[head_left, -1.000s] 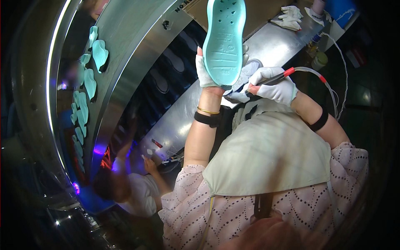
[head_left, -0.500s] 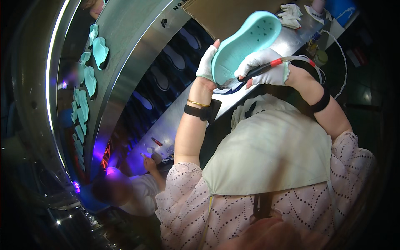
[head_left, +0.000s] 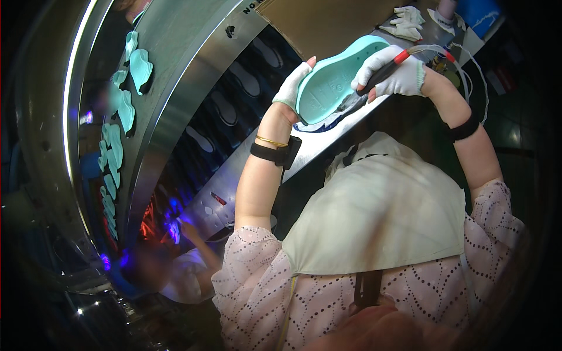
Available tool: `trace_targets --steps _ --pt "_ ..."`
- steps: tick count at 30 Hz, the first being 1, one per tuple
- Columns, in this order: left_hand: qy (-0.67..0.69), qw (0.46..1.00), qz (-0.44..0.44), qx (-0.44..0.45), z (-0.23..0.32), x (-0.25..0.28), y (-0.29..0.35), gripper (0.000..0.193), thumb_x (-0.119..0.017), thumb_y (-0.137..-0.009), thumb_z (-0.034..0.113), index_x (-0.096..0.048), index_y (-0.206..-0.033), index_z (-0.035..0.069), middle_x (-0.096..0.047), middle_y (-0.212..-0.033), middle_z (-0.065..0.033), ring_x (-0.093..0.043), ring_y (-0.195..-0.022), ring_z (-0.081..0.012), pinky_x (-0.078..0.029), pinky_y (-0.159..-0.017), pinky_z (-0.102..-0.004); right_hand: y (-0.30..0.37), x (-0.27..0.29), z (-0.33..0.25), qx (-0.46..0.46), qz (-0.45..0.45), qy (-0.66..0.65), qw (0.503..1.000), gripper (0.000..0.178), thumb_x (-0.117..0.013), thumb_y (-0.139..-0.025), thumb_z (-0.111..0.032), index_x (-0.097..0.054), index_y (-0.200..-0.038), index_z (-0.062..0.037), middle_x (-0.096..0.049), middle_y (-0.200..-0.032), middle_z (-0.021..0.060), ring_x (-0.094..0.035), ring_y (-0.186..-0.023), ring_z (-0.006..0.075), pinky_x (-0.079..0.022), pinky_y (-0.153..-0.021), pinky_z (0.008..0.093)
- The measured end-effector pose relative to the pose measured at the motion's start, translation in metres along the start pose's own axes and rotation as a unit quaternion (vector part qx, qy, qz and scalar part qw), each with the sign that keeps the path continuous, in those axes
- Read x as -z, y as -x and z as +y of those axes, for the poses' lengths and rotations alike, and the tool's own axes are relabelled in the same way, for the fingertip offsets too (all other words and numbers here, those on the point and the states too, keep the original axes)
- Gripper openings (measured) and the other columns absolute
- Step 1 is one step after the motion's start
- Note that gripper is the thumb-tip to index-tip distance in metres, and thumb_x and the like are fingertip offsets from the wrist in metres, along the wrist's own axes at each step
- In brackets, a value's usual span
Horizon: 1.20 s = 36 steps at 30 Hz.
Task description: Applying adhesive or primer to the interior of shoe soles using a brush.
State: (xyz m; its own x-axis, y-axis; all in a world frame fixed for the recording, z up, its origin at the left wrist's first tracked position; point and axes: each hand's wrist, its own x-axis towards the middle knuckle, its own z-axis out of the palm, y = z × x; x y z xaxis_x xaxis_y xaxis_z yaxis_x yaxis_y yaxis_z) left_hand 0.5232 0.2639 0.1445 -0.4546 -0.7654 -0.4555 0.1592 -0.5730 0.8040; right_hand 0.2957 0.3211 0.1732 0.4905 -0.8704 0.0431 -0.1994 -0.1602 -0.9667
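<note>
A turquoise clog-shaped shoe piece (head_left: 325, 93), with small holes toward its far end, is tilted up in front of me. My left hand (head_left: 294, 85), in a white glove with bare fingertips, grips its left edge, the thumb showing over the rim. My right hand (head_left: 391, 71), gloved the same way, is closed round a black pen-like tool (head_left: 379, 78) with a red band, from which tubes or wires run back. The tool's tip is near the piece's right edge; whether it touches cannot be made out. My right hand hides part of the far end.
Turquoise shoe pieces (head_left: 140, 71) lie along a green conveyor belt (head_left: 175, 41) at left. Pale soles (head_left: 244, 80) sit on a dark rack below it. White gloves (head_left: 405, 23) lie on the metal bench (head_left: 234, 193). Another person (head_left: 187, 272) works at lower left.
My right hand with the tool has moved right and slightly up along the shoe piece's edge. The piece has tipped, its far end lower. The other person's hand has shifted left.
</note>
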Motion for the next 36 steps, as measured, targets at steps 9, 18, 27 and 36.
trace_targets --steps 9,18,27,36 --pt "0.332 0.910 -0.246 -0.035 -0.021 -0.002 -0.004 0.069 -0.028 -0.086 0.056 -0.040 -0.129 0.004 -0.050 -0.121 -0.0208 -0.051 -0.108 -0.0375 -0.042 -0.091 -0.0486 0.001 -0.071 0.004 0.029 0.158 -0.064 0.985 0.010 -0.066 -0.078 -0.010 -0.063 -0.084 -0.0022 -0.062 -0.076 0.0021 -0.056 -0.075 0.0073 -0.045 -0.070 0.0232" --pt "0.443 0.865 -0.229 -0.054 -0.046 0.002 -0.005 0.065 -0.029 -0.084 0.052 -0.040 -0.130 0.007 -0.045 -0.126 -0.0234 -0.046 -0.114 -0.0368 -0.038 -0.096 -0.0483 -0.007 -0.072 0.002 0.090 0.234 -0.093 0.964 0.006 -0.059 -0.084 -0.007 -0.058 -0.089 -0.0038 -0.061 -0.085 0.0024 -0.056 -0.077 0.0068 -0.045 -0.070 0.0214" --pt "0.351 0.919 -0.152 -0.099 -0.039 -0.025 0.023 0.053 -0.035 -0.084 0.045 -0.050 -0.116 0.006 -0.057 -0.108 -0.0118 -0.059 -0.091 -0.0288 -0.049 -0.081 -0.0397 -0.019 -0.064 -0.001 0.130 0.343 -0.115 0.923 0.006 -0.063 -0.081 -0.008 -0.060 -0.081 -0.0038 -0.062 -0.076 0.0008 -0.055 -0.068 0.0044 -0.045 -0.062 0.0197" --pt "0.379 0.918 -0.085 -0.084 -0.038 -0.027 0.030 0.058 -0.034 -0.083 0.051 -0.049 -0.116 0.005 -0.057 -0.104 -0.0111 -0.059 -0.090 -0.0275 -0.049 -0.081 -0.0390 -0.022 -0.071 -0.024 0.110 0.261 -0.184 0.941 0.006 -0.063 -0.080 -0.004 -0.058 -0.083 -0.0019 -0.063 -0.080 0.0031 -0.058 -0.069 0.0080 -0.046 -0.066 0.0223"
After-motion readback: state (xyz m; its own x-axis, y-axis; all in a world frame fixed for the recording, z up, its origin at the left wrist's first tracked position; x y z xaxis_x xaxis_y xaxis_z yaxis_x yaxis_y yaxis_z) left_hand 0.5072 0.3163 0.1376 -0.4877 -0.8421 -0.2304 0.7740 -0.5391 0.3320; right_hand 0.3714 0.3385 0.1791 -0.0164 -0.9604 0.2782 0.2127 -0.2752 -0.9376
